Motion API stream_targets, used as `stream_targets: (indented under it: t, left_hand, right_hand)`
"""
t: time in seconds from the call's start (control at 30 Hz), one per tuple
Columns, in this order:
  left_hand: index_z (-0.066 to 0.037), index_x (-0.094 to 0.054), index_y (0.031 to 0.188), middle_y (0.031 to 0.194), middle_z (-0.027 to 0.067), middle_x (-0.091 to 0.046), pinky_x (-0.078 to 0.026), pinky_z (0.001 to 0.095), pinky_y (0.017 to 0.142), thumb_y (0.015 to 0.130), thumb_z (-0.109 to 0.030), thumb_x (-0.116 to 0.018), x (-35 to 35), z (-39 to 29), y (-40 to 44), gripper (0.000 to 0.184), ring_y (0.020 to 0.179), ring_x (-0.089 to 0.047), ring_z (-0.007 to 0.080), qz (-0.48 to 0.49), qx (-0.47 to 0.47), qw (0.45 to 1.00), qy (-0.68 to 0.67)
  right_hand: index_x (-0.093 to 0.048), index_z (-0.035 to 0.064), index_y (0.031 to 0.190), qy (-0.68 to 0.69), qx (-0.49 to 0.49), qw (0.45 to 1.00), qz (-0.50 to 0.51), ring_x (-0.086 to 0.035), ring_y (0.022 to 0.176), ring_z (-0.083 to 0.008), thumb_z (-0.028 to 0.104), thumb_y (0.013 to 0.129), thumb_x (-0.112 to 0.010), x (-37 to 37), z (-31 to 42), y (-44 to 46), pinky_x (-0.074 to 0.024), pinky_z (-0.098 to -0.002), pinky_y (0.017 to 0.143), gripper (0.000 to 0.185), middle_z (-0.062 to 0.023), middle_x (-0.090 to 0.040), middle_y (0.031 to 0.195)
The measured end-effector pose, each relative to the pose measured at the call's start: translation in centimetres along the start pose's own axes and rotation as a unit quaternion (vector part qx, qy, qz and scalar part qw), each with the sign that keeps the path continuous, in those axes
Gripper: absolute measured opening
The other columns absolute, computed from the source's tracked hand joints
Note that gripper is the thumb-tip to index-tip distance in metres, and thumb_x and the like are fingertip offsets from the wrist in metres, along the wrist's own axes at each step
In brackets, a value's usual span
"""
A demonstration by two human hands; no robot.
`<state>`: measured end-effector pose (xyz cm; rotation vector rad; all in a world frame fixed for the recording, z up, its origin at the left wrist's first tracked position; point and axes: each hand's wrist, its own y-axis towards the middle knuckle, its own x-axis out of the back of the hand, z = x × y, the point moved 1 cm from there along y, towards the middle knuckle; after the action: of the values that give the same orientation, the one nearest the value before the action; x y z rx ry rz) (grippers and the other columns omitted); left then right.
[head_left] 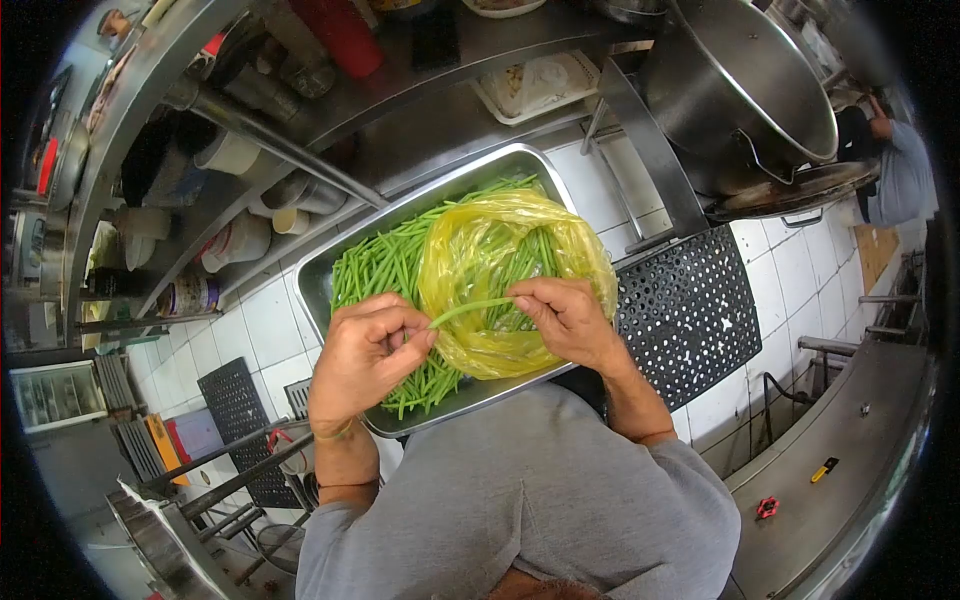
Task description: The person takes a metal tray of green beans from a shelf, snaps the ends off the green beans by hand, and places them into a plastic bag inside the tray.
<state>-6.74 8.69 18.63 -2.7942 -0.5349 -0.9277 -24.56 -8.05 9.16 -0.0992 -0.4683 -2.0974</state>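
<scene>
A single green bean (468, 311) is stretched between my two hands over a metal tray. My left hand (372, 350) pinches its left end between thumb and fingers. At the other end, the fingertips of my right hand (562, 318) close on the bean. Below lies a yellow plastic bag (455, 350), its mouth open, with more green beans (530, 258) inside. Loose green beans (385, 262) fill the tray's left side, some hidden under the bag. The deep metal tray (562, 180) rests close against my front.
A large stockpot (745, 90) stands at the upper right, a person in a grey sleeve (900, 175) beyond it. Black perforated mats (690, 310) lie on the white tiles. Shelves with containers (240, 240) are at the left. A metal counter (840, 470) holds a yellow-handled tool (824, 470).
</scene>
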Motion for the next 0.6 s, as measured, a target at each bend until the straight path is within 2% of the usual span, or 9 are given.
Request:
stream_targets:
  t: [0.03,0.07,0.1,0.2,0.3,0.37,0.5,0.6]
  left_hand:
    - [0.004,-0.069,0.083,0.067,0.0063,-0.058,-0.039,0.0271,0.048,0.079,-0.005,-0.073,0.0,-0.1,0.0,0.011,0.053,-0.051,0.0124,0.000,0.001,1.000,-0.001]
    - [0.004,-0.069,0.085,0.069,0.0081,-0.059,-0.042,0.0297,0.050,0.080,-0.006,-0.073,-0.1,-0.2,0.1,0.011,0.054,-0.054,0.0162,0.035,-0.006,0.999,0.011]
    - [0.003,-0.070,0.087,0.071,0.0100,-0.061,-0.044,0.0322,0.051,0.081,-0.007,-0.073,-0.2,-0.3,0.2,0.012,0.055,-0.057,0.0200,0.069,-0.013,0.997,0.022]
    - [0.004,-0.070,0.092,0.075,0.0125,-0.063,-0.047,0.0324,0.056,0.083,-0.009,-0.073,-1.6,-0.1,0.5,0.016,0.062,-0.061,0.0230,0.067,-0.058,0.995,0.039]
    - [0.004,-0.071,0.092,0.077,0.0138,-0.064,-0.049,0.0353,0.060,0.084,-0.009,-0.072,-1.7,-1.1,1.3,0.015,0.067,-0.064,0.0273,0.097,-0.060,0.991,0.076]
    - [0.004,-0.071,0.091,0.076,0.0137,-0.065,-0.049,0.0354,0.062,0.083,-0.009,-0.072,-1.7,-0.7,1.8,0.015,0.068,-0.063,0.0276,0.078,-0.072,0.991,0.077]
    - [0.002,-0.072,0.089,0.075,0.0135,-0.064,-0.049,0.0355,0.064,0.082,-0.009,-0.073,-1.5,-0.6,2.1,0.013,0.070,-0.063,0.0277,0.052,-0.112,0.988,0.088]
    - [0.002,-0.072,0.086,0.073,0.0132,-0.063,-0.049,0.0354,0.064,0.081,-0.007,-0.073,-1.8,-0.6,1.9,0.011,0.070,-0.062,0.0274,0.025,-0.100,0.991,0.086]
  right_hand:
    - [-0.068,0.0002,0.101,0.003,-0.012,1.000,0.013,-0.065,0.065,-0.0224,0.006,0.090,-0.064,0.2,0.4,0.1,-0.0493,-0.0317,0.059,0.012,-0.0133,-0.067,0.078]
    - [-0.067,-0.0014,0.095,0.007,-0.024,0.999,0.026,-0.063,0.062,-0.0202,0.005,0.090,-0.065,0.3,0.5,0.1,-0.0477,-0.0312,0.056,0.008,-0.0117,-0.065,0.072]
    - [-0.067,-0.0014,0.095,0.007,-0.025,0.999,0.028,-0.063,0.062,-0.0202,0.005,0.090,-0.065,0.4,0.5,0.0,-0.0477,-0.0312,0.056,0.008,-0.0117,-0.065,0.072]
    - [-0.066,-0.0011,0.091,0.013,-0.008,0.998,0.058,-0.065,0.064,-0.0209,0.006,0.090,-0.065,0.2,0.5,-0.3,-0.0480,-0.0311,0.057,0.007,-0.0113,-0.065,0.073]
    - [-0.067,-0.0007,0.094,-0.016,0.024,0.998,0.048,-0.065,0.064,-0.0218,0.006,0.090,-0.066,0.1,0.6,-0.4,-0.0482,-0.0312,0.057,0.008,-0.0112,-0.065,0.073]
    - [-0.067,0.0008,0.098,0.018,-0.033,0.996,0.076,-0.067,0.069,-0.0275,0.009,0.090,-0.066,0.4,0.7,-0.5,-0.0511,-0.0343,0.061,0.012,-0.0148,-0.067,0.079]
    - [-0.067,0.0007,0.100,0.032,-0.034,0.995,0.083,-0.067,0.070,-0.0287,0.007,0.090,-0.064,0.5,0.7,-0.8,-0.0513,-0.0344,0.062,0.012,-0.0156,-0.068,0.081]
    - [-0.067,-0.0002,0.100,-0.016,-0.036,0.997,0.072,-0.068,0.072,-0.0293,0.005,0.090,-0.063,0.0,0.6,-0.6,-0.0516,-0.0344,0.062,0.012,-0.0164,-0.068,0.082]
